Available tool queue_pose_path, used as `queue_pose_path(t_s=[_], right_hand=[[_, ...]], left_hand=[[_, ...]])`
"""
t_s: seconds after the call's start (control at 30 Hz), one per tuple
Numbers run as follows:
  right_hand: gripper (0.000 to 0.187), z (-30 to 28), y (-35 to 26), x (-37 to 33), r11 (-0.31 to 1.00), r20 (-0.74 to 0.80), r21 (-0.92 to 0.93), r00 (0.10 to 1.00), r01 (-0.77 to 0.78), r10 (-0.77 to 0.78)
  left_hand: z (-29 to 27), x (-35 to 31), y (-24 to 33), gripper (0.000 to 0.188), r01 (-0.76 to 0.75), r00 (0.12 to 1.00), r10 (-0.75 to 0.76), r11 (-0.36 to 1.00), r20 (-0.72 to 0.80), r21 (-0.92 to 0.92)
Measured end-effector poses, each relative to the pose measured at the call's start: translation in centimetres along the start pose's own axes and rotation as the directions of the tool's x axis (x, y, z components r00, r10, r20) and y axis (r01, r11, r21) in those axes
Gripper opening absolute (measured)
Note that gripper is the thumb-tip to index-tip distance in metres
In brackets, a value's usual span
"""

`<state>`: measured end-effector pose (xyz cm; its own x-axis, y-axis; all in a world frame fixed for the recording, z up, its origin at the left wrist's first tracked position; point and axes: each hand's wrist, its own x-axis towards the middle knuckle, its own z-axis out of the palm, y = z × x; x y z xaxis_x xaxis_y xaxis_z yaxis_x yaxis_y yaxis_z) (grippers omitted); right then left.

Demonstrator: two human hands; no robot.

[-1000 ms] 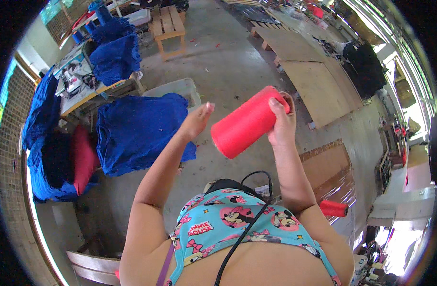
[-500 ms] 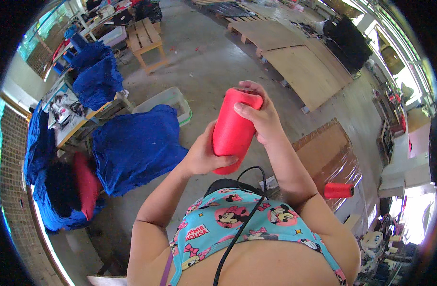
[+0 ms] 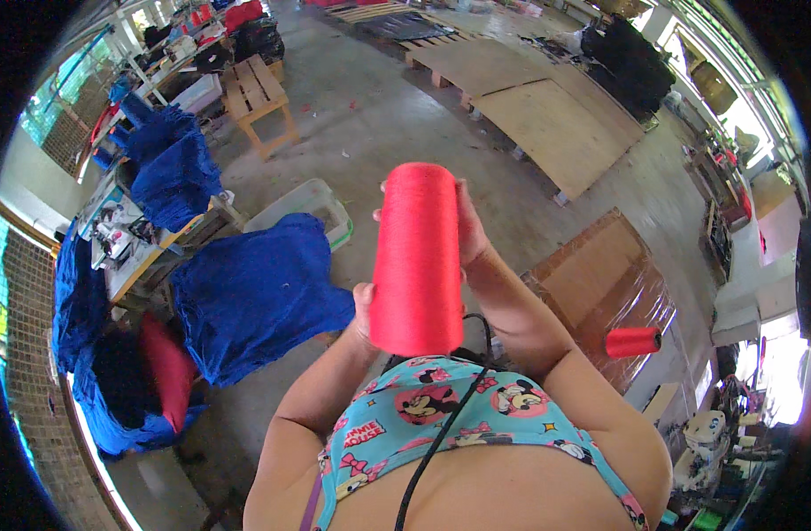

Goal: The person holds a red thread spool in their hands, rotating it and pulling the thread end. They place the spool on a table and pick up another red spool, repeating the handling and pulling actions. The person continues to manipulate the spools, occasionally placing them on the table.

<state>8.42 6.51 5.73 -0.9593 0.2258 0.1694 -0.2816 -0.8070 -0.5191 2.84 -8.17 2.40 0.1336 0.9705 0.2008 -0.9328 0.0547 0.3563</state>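
A large red thread cone is held up in front of my chest, nearly upright, its wider end toward me. My left hand grips its lower left side, with the thumb showing and most fingers hidden behind the cone. On the right side, my right hand wraps round the cone from behind. A few fingertips show past the cone's upper left edge. A second red thread cone lies on its side to my right, on or beside a plastic-wrapped brown board.
Blue fabric is heaped at my left by a sewing table. Behind it are a clear plastic bin and a wooden bench. Plywood on pallets lies ahead. More machines stand at the lower right.
The thread cone has turned more upright and come closer to me. My right hand has shifted from its top end to behind its right side.
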Motion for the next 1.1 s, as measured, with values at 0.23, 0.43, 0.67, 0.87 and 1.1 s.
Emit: queue_pose_path(t_s=[0.23, 0.43, 0.67, 0.87, 1.1], right_hand=[[0.044, -8.7, -3.2, -1.5, 0.642, -0.654, -0.677, 0.695, -0.360, -0.299], [0.055, -3.2, 0.6, -0.2, 0.579, -0.314, -0.812, 0.775, 0.080, -0.548], [0.069, -3.4, 1.6, 1.0, 0.364, -0.414, -0.903, 0.690, -0.229, -0.594], [0.058, -2.1, -2.7, -0.4, 0.754, -0.367, -0.637, 0.923, -0.162, -0.112], [0.069, -2.0, -1.8, 1.0, 0.965, 0.093, -0.201, 0.984, 0.171, -0.155]], left_hand=[[-3.9, 0.4, 3.3, 0.085, 0.383, 0.688, 0.725, -0.318, -0.038, 0.867], [-6.9, 1.1, 3.4, 0.086, 0.557, 0.626, 0.757, -0.601, 0.185, 0.573], [-4.5, 1.8, 1.0, 0.080, 0.370, 0.769, 0.626, -0.273, -0.128, 0.888], [-3.8, 0.9, 0.2, 0.080, 0.125, 0.923, 0.197, 0.659, -0.331, 0.741], [-2.3, 0.3, -2.1, 0.070, 0.042, 0.999, -0.041, 0.962, 0.009, -0.270]])
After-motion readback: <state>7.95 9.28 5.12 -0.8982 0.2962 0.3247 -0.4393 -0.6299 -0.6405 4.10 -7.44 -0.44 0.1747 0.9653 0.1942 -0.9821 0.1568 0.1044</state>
